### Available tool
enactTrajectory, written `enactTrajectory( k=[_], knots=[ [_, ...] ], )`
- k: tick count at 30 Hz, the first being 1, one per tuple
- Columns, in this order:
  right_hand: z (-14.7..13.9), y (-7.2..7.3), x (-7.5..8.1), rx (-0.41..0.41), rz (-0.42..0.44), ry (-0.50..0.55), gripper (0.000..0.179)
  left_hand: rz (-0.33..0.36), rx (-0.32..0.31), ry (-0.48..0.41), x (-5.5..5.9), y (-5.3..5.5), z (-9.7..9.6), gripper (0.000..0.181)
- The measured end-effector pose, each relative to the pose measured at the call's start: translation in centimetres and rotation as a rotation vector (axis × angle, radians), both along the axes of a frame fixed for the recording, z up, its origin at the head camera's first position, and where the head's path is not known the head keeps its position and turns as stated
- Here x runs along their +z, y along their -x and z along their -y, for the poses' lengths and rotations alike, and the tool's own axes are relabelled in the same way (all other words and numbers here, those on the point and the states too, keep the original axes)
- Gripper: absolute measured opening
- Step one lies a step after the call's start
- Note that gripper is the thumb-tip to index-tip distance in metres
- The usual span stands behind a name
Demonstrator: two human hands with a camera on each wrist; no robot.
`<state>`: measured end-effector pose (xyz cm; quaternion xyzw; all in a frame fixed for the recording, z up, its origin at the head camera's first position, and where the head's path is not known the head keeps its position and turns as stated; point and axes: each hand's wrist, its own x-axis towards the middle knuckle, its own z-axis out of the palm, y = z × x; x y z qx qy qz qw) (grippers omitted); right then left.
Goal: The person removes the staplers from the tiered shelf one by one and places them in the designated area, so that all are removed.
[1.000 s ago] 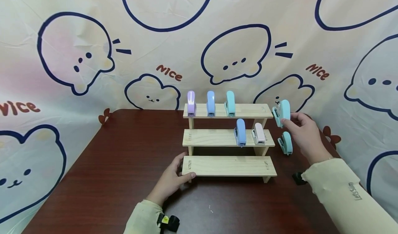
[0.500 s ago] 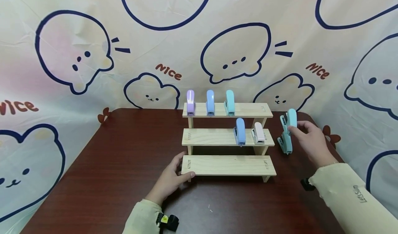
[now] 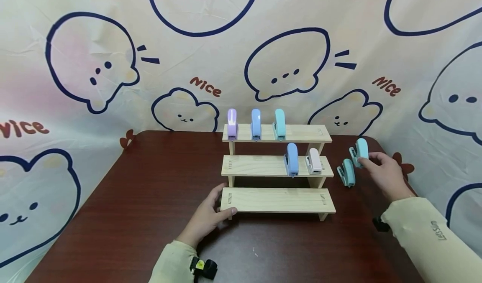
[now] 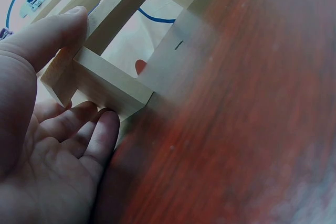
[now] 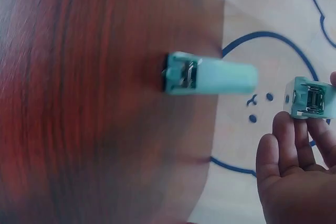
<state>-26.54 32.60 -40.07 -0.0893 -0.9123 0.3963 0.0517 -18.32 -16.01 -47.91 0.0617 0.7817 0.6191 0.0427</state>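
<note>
My right hand (image 3: 388,176) pinches a mint-green stapler (image 3: 359,152) off to the right of the three-tier wooden shelf (image 3: 260,200). In the right wrist view, the fingers (image 5: 286,145) lie along one side of this stapler (image 5: 310,98), which is cut off by the frame edge. Close by, a second teal stapler (image 3: 346,173) stands on the table. My left hand (image 3: 205,220) grips the left end of the lowest tier. The left wrist view shows the thumb (image 4: 58,32) over the board and the other fingers curled beside the wooden leg (image 4: 110,85).
Purple (image 3: 232,125), blue (image 3: 256,125) and teal (image 3: 279,125) staplers stand on the top tier. On the middle tier are a larger blue stapler (image 3: 291,160) and a white one (image 3: 313,161). A patterned cloth (image 3: 188,61) rises behind the dark table (image 3: 150,191).
The right hand has carried the mint-green stapler rightward and somewhat nearer, from beside the top tier to beside the standing teal stapler. The left hand and shelf have stayed put.
</note>
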Motion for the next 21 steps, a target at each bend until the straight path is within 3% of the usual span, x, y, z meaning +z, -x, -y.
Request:
enactTrajectory(
  k=[21],
  knots=[
    [-2.1, 0.5, -3.8, 0.032, 0.132, 0.003, 0.080, 0.020, -0.011, -0.011, 0.2, -0.1, 0.1, 0.086]
  ],
)
